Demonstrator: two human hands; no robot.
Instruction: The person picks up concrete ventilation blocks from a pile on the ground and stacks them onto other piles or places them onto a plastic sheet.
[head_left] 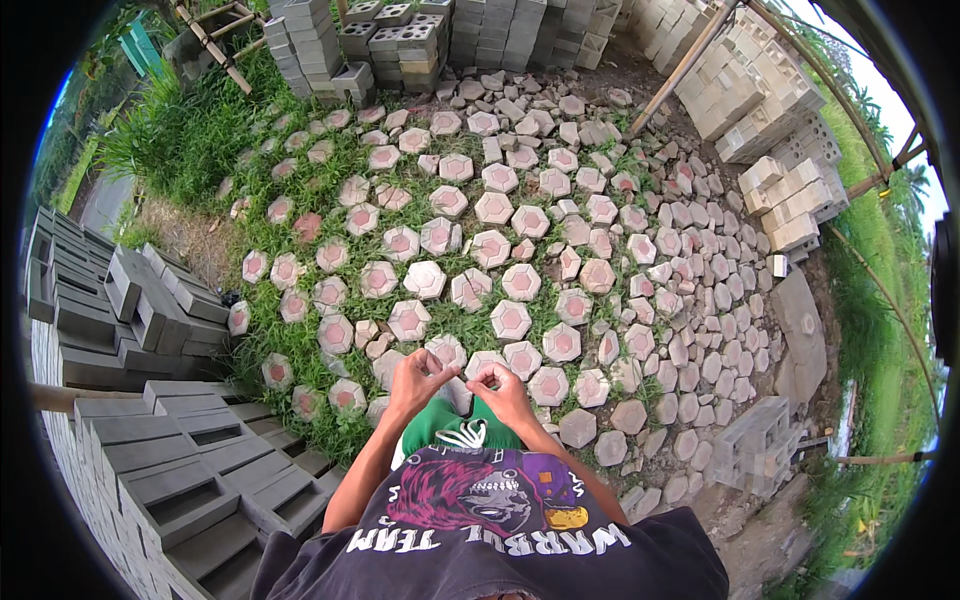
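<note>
Both my hands are raised before my waist, a small gap apart, over the green shorts (445, 428) with a white drawstring (462, 436). Thumb and fingertips come together in a pinch on my left hand (419, 382). My right hand (503, 391) has its fingers curled in against the thumb the same way. Anything between the fingertips is too small to make out. Beneath and beyond the hands lie hexagonal paving stones (510, 319) with pinkish centres, set in grass.
Grey hollow blocks (165, 455) are stacked close on my left. More block stacks stand at the back (400, 45) and at the far right (740, 85). A bamboo pole (685, 70) leans at the back right. A pale openwork block (757, 440) sits to my right.
</note>
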